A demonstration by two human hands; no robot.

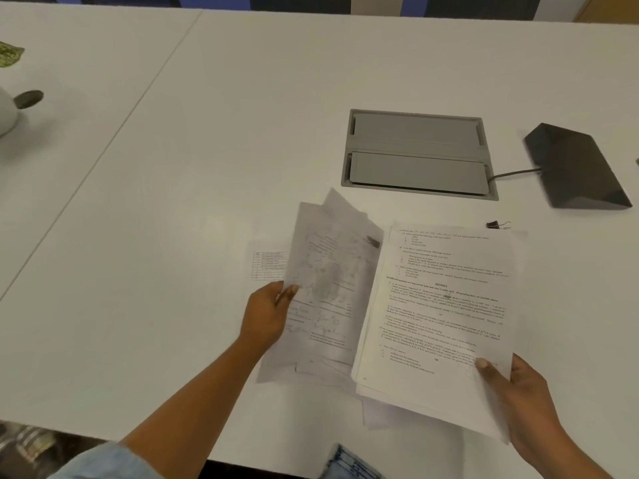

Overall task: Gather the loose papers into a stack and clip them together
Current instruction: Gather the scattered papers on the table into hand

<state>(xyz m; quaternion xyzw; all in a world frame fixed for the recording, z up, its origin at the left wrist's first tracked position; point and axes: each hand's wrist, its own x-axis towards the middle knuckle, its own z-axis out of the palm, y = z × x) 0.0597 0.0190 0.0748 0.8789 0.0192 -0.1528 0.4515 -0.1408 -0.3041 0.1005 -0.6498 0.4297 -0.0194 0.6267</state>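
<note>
Gathering papers above a white table [207,167], the left hand [266,318] pinches a blurred, fanned sheaf [328,288] by its edge; the right hand [518,392] grips a tidier stack [439,323] at a corner, apparently ready to merge them; one sheet [268,264] lies flat; the clip [498,225] waits just beyond.

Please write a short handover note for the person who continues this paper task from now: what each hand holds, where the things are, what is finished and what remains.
Left hand: grips a blurred bunch of sheets, raised off the table.
Right hand: holds the printed sheets by their lower right corner.
One more sheet lies flat on the white table, partly under the left bunch.
Binder clip: on the table beyond the right-hand sheets, untouched.
Done: most papers picked up.
Left: merge both bunches, add the flat sheet, square the edges, clip.
</note>
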